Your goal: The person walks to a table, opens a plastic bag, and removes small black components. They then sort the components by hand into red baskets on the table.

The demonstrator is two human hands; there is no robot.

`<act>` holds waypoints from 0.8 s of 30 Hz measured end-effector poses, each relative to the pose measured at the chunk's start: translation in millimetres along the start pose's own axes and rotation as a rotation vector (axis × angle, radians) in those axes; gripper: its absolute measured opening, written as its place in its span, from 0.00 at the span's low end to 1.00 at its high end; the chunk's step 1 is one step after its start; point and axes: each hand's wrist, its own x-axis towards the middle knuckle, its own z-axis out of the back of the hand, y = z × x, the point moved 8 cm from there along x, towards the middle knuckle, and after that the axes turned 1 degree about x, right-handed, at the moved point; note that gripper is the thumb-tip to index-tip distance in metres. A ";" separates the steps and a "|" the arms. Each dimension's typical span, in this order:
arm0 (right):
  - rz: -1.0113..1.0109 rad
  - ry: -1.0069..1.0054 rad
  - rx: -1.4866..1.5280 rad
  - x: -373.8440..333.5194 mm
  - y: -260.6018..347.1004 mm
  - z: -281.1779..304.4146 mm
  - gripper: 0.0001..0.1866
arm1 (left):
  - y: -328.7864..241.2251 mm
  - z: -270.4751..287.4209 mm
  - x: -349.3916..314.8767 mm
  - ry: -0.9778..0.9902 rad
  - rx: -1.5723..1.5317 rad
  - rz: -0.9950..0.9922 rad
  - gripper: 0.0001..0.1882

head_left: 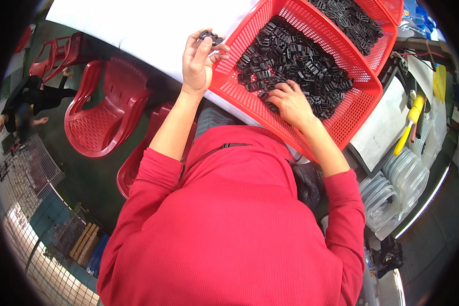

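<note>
Clips (307, 65) prob. need light fingertip handling: L hand (196, 65) pinches black plastic (205, 34) beside basket (354, 117), R hand (292, 105) inside it, can't tell if gripping.

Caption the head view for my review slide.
The left hand holds small black hardware; the right hand touches loose black pieces in a red basket.

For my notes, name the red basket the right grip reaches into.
The basket nearest the person: the right grip is among its black pieces; the basket behind holds no grip.
</note>
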 end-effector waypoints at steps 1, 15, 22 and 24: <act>-0.015 -0.013 0.002 -7.1 -5.1 4.6 0.11 | 0.7 -0.4 0.9 0.006 -0.009 -0.001 0.17; -0.162 -0.138 0.055 -37.7 -13.2 10.4 0.03 | 1.7 0.2 1.8 -0.017 0.039 -0.001 0.19; -0.186 -0.176 0.047 -41.4 -12.0 17.6 0.03 | -11.9 58.2 10.2 -0.373 -0.333 0.051 0.19; -0.207 -0.195 0.063 -43.3 -14.1 16.7 0.03 | -32.1 95.1 16.5 -0.331 -0.511 -0.007 0.19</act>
